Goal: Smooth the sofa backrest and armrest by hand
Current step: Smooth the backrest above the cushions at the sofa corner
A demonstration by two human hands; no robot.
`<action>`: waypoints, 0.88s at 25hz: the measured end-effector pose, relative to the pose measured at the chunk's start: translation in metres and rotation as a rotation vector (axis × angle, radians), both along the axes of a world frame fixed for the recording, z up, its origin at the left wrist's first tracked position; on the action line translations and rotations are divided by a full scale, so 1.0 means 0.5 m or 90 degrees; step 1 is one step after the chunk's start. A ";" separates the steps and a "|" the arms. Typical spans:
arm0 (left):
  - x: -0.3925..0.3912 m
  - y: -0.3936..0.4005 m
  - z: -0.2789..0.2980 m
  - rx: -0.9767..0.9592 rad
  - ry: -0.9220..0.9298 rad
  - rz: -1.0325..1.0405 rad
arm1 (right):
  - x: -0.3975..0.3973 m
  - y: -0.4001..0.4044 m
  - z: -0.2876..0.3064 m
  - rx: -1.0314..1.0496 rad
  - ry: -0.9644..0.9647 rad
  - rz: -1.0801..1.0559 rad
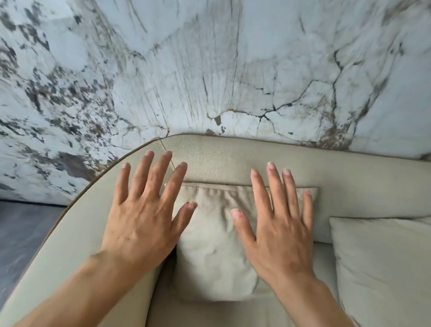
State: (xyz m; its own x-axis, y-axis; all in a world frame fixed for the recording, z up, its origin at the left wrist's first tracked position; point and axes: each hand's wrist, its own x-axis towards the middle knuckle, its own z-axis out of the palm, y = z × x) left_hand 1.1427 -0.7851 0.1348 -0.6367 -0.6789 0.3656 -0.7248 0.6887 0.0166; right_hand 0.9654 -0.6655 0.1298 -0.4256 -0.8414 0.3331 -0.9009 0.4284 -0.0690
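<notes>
My left hand [141, 218] and right hand [280, 234] are both spread flat with fingers wide, holding nothing. The backrest [236, 160] runs left to right just beyond my fingertips; the armrest [80, 229] curves down from the backrest's left end (nearer my left hand). A small cushion [213, 248] lies below the backrest.

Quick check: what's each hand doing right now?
Left hand: open, fingers spread, holding nothing, over the beige leather sofa corner.
Right hand: open, holding nothing, over the small beige cushion.
</notes>
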 end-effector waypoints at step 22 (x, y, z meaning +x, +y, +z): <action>0.282 0.389 0.559 -0.133 0.171 0.129 | 0.262 0.394 0.592 -0.247 0.082 0.079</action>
